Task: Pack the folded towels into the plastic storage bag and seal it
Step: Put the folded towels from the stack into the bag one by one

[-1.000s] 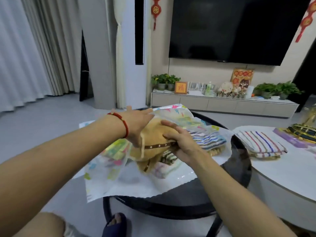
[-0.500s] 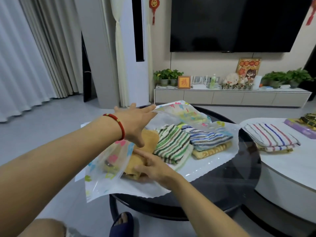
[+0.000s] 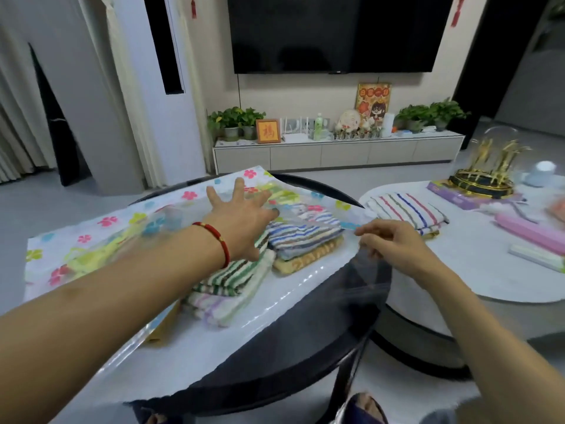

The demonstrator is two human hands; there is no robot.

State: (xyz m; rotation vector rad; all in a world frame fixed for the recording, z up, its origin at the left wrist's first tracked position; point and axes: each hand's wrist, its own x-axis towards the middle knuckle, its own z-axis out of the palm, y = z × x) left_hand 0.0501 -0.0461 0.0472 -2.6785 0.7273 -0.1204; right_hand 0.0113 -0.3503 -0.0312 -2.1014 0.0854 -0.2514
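The clear plastic storage bag (image 3: 107,221) with a flower print lies on the round black table (image 3: 305,347). Inside it lie folded towels: a green-striped towel (image 3: 232,276) over a pastel one (image 3: 226,307), and a blue-striped towel (image 3: 302,237) over a tan one (image 3: 305,260). My left hand (image 3: 241,215) rests flat with spread fingers on the bag's top layer above the towels. My right hand (image 3: 394,243) pinches the bag's right edge beside a small blue piece. One more striped towel (image 3: 406,209) sits folded outside the bag, on the white table (image 3: 477,270).
On the white table at the right are a purple box (image 3: 458,194), a gold ornament under a glass dome (image 3: 486,169) and a pink case (image 3: 532,231). A foot in a dark slipper (image 3: 363,408) is below the black table's near edge.
My right hand came out from the tan towel in the bag and went right to the bag's edge. My left hand lowered the top layer flat over the towels.
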